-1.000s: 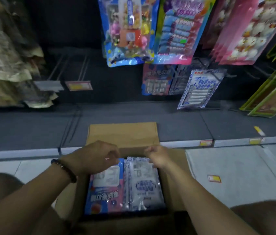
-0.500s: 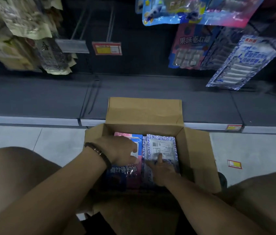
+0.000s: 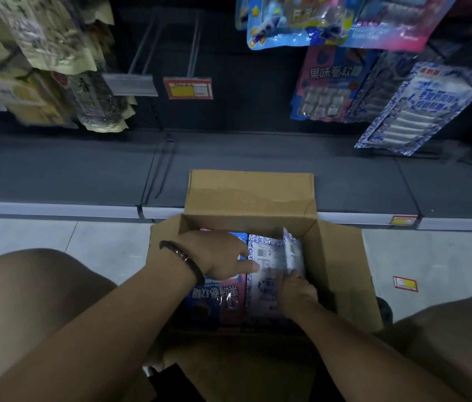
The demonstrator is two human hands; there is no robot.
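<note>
Looking down: an open brown cardboard box sits on the floor at centre frame. Inside, blue-and-pink sweet packets fill the left half and white packets with blue pattern the right, with the two stacks touching. Your left hand lies flat on the blue-and-pink stack, thumb straight, its tip on the white one. Your right hand has its fingers among the white packets; they are blurred, so its grip cannot be told. A dark bead bracelet circles your left wrist.

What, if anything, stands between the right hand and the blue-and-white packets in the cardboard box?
Nothing visible does. The right hand touches the blue-and-white packets inside the open cardboard box; the left hand rests beside it, over the pink-and-blue packets.
</note>
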